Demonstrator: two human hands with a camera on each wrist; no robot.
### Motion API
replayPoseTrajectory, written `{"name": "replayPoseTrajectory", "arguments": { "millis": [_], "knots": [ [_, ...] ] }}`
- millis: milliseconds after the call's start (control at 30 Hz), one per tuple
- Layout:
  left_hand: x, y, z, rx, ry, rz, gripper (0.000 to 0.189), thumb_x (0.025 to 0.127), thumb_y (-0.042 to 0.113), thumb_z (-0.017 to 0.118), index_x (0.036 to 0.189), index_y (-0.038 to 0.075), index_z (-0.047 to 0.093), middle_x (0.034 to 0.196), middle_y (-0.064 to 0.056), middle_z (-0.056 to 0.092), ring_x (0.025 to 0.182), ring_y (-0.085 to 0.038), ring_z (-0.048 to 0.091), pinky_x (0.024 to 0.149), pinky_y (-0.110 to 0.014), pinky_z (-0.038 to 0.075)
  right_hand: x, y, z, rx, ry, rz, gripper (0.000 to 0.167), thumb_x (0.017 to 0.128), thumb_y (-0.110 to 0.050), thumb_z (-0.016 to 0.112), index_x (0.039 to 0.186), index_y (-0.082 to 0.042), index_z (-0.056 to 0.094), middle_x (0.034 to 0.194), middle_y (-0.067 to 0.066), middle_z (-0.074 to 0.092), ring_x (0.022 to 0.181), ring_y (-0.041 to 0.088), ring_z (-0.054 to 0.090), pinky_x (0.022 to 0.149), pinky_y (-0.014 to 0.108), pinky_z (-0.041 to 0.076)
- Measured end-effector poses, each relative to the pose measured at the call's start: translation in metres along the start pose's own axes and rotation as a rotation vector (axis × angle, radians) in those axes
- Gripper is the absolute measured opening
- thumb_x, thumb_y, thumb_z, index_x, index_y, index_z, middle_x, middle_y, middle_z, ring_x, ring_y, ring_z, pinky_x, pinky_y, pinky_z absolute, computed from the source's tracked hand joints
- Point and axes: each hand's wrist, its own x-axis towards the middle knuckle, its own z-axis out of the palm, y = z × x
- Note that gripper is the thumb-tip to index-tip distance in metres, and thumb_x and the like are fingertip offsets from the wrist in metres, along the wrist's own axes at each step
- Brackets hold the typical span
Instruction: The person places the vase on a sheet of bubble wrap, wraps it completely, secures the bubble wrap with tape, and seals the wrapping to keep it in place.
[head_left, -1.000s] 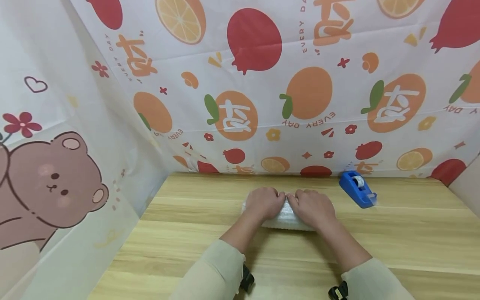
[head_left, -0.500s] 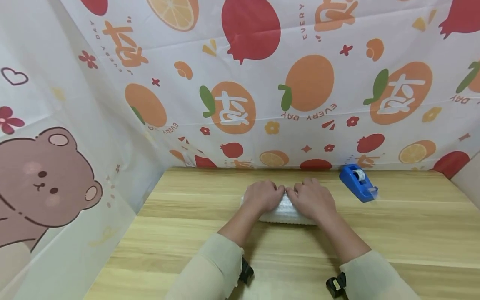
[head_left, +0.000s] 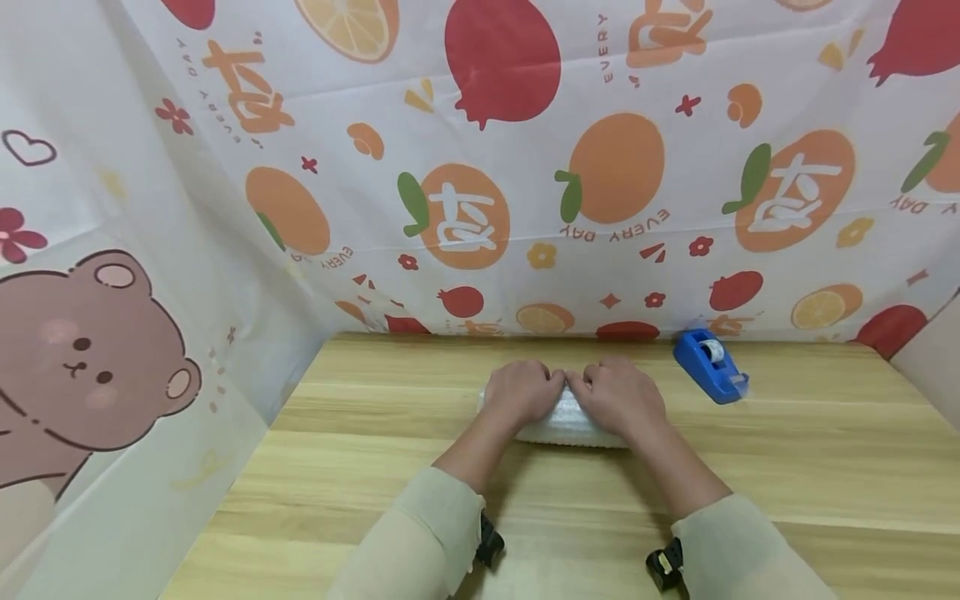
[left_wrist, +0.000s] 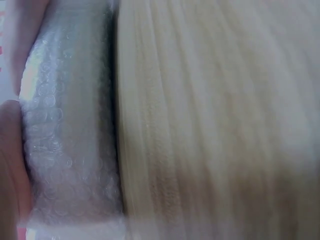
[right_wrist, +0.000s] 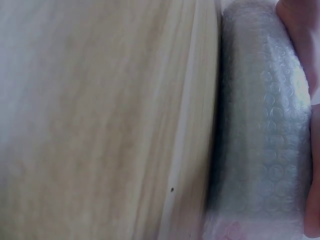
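A roll-shaped bundle of clear bubble wrap (head_left: 567, 423) lies crosswise on the wooden table, towards its back edge. My left hand (head_left: 517, 394) grips its left part from above, and my right hand (head_left: 619, 397) grips the right part. Both thumbs come close together near the middle, on top of the bundle. The fingertips on the far side are hidden in the head view. Bubbles show clearly on the wrap (left_wrist: 70, 125) in the left wrist view and on the rounded bundle (right_wrist: 265, 125) in the right wrist view. Whatever is inside cannot be made out.
A blue tape dispenser (head_left: 708, 367) with a roll of clear tape stands at the back right of the table (head_left: 337, 500). Behind the table hangs a fruit-printed cloth (head_left: 540, 192); a bear-printed cloth (head_left: 97, 358) hangs on the left.
The head view has tilted down slightly, then turned a little to the right. Both hands stay on the bubble wrap, with hardly any movement against the table.
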Motion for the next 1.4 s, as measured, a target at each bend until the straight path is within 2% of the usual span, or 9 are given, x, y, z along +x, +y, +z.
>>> {"name": "replayPoseTrajectory", "arguments": {
  "millis": [133, 267, 433, 733, 833, 1033, 1167, 1267, 1400],
  "knots": [
    [-0.004, -0.001, 0.004, 0.007, 0.014, 0.002, 0.056, 0.100, 0.053, 0.029, 0.082, 0.019, 0.070, 0.093, 0.000, 0.068, 0.079, -0.018, 0.059, 0.064, -0.033, 0.046, -0.001, 0.002, 0.004, 0.015, -0.032, 0.016, 0.063, 0.098, -0.062, 0.034, 0.119, -0.015, 0.070, 0.120, 0.009, 0.067, 0.098, 0.028, 0.062, 0.079, 0.049, 0.051],
    [-0.007, 0.000, 0.008, 0.016, 0.020, 0.000, 0.057, 0.101, 0.053, 0.029, 0.080, 0.019, 0.069, 0.093, -0.001, 0.068, 0.077, -0.017, 0.058, 0.062, -0.032, 0.045, -0.003, 0.003, 0.006, 0.020, -0.052, 0.015, 0.063, 0.098, -0.062, 0.034, 0.118, -0.015, 0.070, 0.119, 0.009, 0.068, 0.097, 0.027, 0.063, 0.077, 0.047, 0.051],
    [-0.006, 0.001, 0.005, 0.012, 0.048, 0.008, 0.057, 0.101, 0.053, 0.029, 0.077, 0.018, 0.068, 0.088, -0.002, 0.067, 0.072, -0.017, 0.056, 0.060, -0.032, 0.045, -0.002, 0.004, 0.002, 0.024, -0.041, 0.014, 0.063, 0.098, -0.062, 0.033, 0.118, -0.015, 0.071, 0.118, 0.009, 0.069, 0.093, 0.026, 0.063, 0.074, 0.045, 0.051],
    [-0.009, 0.000, 0.009, 0.052, 0.086, 0.034, 0.058, 0.101, 0.053, 0.027, 0.074, 0.019, 0.066, 0.088, -0.002, 0.068, 0.075, -0.020, 0.061, 0.062, -0.035, 0.047, -0.003, 0.002, -0.001, 0.037, -0.067, 0.011, 0.062, 0.098, -0.059, 0.035, 0.120, -0.013, 0.070, 0.121, 0.010, 0.068, 0.099, 0.028, 0.063, 0.081, 0.049, 0.051],
    [-0.011, 0.001, 0.009, 0.075, 0.081, 0.011, 0.060, 0.101, 0.053, 0.025, 0.077, 0.018, 0.067, 0.091, -0.004, 0.070, 0.080, -0.023, 0.065, 0.062, -0.038, 0.048, -0.003, 0.000, -0.001, 0.041, -0.076, 0.010, 0.062, 0.098, -0.060, 0.035, 0.119, -0.013, 0.071, 0.119, 0.010, 0.069, 0.096, 0.028, 0.062, 0.079, 0.047, 0.051],
    [-0.011, 0.009, 0.001, 0.105, 0.020, -0.045, 0.064, 0.103, 0.052, 0.021, 0.088, 0.013, 0.069, 0.096, -0.006, 0.069, 0.087, -0.025, 0.066, 0.066, -0.043, 0.050, 0.001, 0.000, -0.006, 0.045, -0.068, 0.021, 0.059, 0.098, -0.059, 0.037, 0.116, -0.015, 0.072, 0.113, 0.007, 0.070, 0.088, 0.024, 0.060, 0.075, 0.043, 0.049],
    [-0.012, 0.009, 0.000, 0.090, -0.010, -0.039, 0.065, 0.103, 0.053, 0.022, 0.097, 0.012, 0.071, 0.105, -0.006, 0.070, 0.097, -0.027, 0.067, 0.078, -0.045, 0.052, 0.000, 0.001, -0.005, 0.046, -0.082, 0.024, 0.059, 0.098, -0.059, 0.038, 0.116, -0.014, 0.072, 0.115, 0.008, 0.070, 0.089, 0.025, 0.060, 0.077, 0.044, 0.050],
    [-0.014, 0.008, 0.000, 0.060, -0.018, -0.025, 0.064, 0.103, 0.052, 0.023, 0.102, 0.011, 0.073, 0.111, -0.007, 0.069, 0.104, -0.029, 0.065, 0.085, -0.047, 0.050, -0.001, 0.001, -0.004, 0.051, -0.089, 0.022, 0.061, 0.098, -0.059, 0.036, 0.114, -0.014, 0.073, 0.110, 0.007, 0.071, 0.084, 0.023, 0.060, 0.071, 0.040, 0.048],
    [-0.013, 0.007, -0.003, 0.033, 0.008, 0.000, 0.062, 0.102, 0.050, 0.025, 0.098, 0.010, 0.073, 0.107, -0.008, 0.068, 0.098, -0.028, 0.064, 0.081, -0.046, 0.050, 0.000, 0.000, -0.009, 0.057, -0.082, 0.020, 0.062, 0.098, -0.060, 0.035, 0.110, -0.014, 0.075, 0.100, 0.005, 0.070, 0.078, 0.021, 0.057, 0.065, 0.037, 0.044]
  ]
}}
